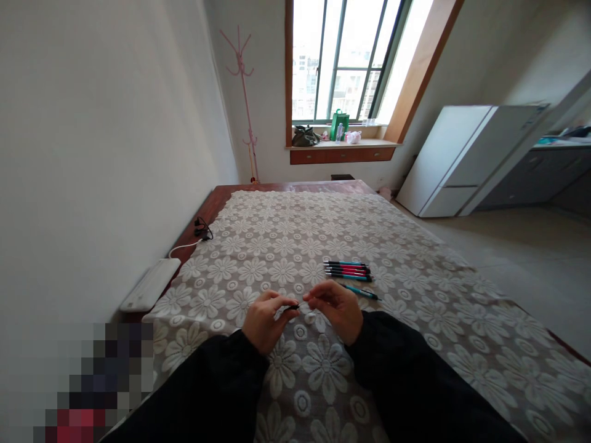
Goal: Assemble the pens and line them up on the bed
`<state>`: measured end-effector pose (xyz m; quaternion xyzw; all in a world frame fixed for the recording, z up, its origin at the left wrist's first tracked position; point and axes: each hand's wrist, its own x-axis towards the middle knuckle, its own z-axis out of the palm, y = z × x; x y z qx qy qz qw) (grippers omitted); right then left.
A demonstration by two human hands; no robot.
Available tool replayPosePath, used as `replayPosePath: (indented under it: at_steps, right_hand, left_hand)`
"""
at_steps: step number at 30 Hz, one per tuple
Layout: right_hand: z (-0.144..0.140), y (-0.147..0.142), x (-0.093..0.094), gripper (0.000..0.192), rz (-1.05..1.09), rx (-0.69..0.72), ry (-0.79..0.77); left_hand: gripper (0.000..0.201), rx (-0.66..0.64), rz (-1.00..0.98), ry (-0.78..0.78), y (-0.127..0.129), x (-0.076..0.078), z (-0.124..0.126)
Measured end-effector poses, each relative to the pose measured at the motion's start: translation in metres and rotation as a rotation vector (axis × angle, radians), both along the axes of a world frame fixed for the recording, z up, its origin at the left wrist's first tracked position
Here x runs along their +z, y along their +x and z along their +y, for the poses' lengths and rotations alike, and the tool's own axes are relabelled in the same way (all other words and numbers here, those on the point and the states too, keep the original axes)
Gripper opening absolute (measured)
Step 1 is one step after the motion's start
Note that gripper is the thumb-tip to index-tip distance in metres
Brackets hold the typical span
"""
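Note:
My left hand (265,320) and my right hand (337,309) meet over a lace flower-patterned tablecloth (415,320), fingertips pinching a small dark piece (293,307) between them; it looks like a pen part, too small to tell more. Just beyond my right hand lies a teal pen (361,291) on its own. Behind it a row of several pens (347,271) with red, teal and black barrels lies side by side. Both my sleeves are black.
A white power strip (150,285) with a cable and a black plug (203,231) lies along the table's left edge by the wall. A pink coat stand (244,98), a windowsill with bags (339,126) and a white fridge (466,157) stand farther off.

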<state>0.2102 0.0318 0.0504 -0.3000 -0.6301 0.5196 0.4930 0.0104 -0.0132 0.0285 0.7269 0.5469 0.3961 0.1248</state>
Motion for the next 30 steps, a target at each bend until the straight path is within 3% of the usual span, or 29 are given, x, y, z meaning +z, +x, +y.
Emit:
replayPosePath:
  at_steps: [9, 16, 24, 27, 30]
  right_hand:
    - [-0.004, -0.001, -0.001, 0.004, -0.239, -0.039, 0.242]
    - [-0.002, 0.002, 0.002, 0.006, -0.264, -0.041, 0.391]
    - [-0.001, 0.001, 0.000, 0.004, -0.272, -0.028, 0.330]
    - [0.003, 0.004, 0.001, 0.014, -0.263, 0.029, 0.323]
    - [0.010, 0.009, 0.002, 0.030, -0.347, 0.063, 0.413]
  left_hand:
    - [0.010, -0.089, 0.053, 0.081, 0.000, -0.004, -0.002]
    - [0.012, -0.106, 0.032, 0.071, 0.000, -0.005, -0.002]
    - [0.012, -0.114, 0.005, 0.040, 0.000, -0.003, -0.001]
    - [0.010, -0.104, -0.022, 0.040, 0.000, -0.001, -0.001]
    - [0.012, -0.072, -0.054, 0.036, -0.001, 0.001, -0.001]
